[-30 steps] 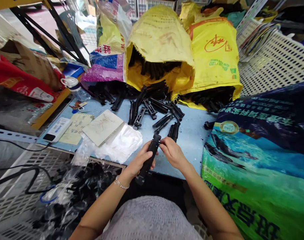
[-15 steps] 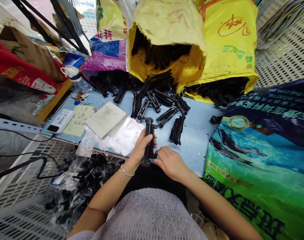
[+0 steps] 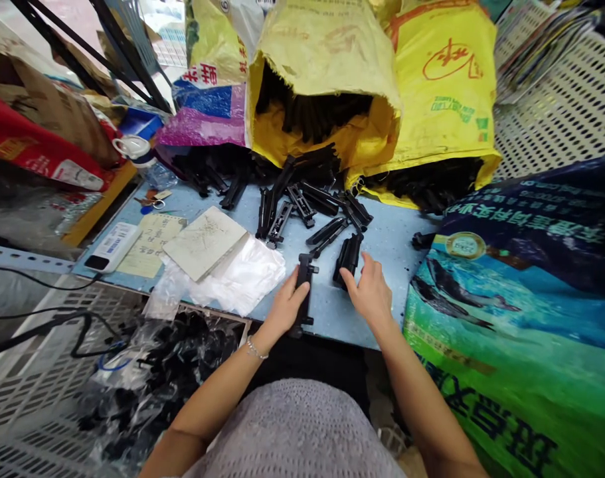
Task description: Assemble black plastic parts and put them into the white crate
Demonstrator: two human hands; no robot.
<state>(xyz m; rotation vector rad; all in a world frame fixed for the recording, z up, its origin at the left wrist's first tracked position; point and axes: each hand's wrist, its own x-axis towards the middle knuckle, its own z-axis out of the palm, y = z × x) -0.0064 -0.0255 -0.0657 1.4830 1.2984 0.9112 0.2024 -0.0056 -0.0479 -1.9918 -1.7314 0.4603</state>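
My left hand (image 3: 284, 305) is wrapped round a long black plastic part (image 3: 305, 292), held upright near the front edge of the blue table. To its right, my right hand (image 3: 372, 289) has its thumb and fingers apart, at either side of the lower end of a black piece (image 3: 348, 259) lying on the table. Whether the fingers touch that piece is hard to tell. Behind both hands lie several loose black parts (image 3: 327, 230), in a heap that reaches back to the open yellow sack (image 3: 332, 60).
A grey pad (image 3: 205, 243) rests on white plastic film (image 3: 252, 279), left of my left hand. A white device (image 3: 113, 247) and scissors (image 3: 157, 203) are farther left. A green-blue sack (image 3: 511, 318) borders the table's right side. Below left stands a basket (image 3: 23, 398) of bagged parts.
My right hand has left the held part and moved right and forward to the lying black piece. My left hand keeps its hold, slightly lower and to the right.
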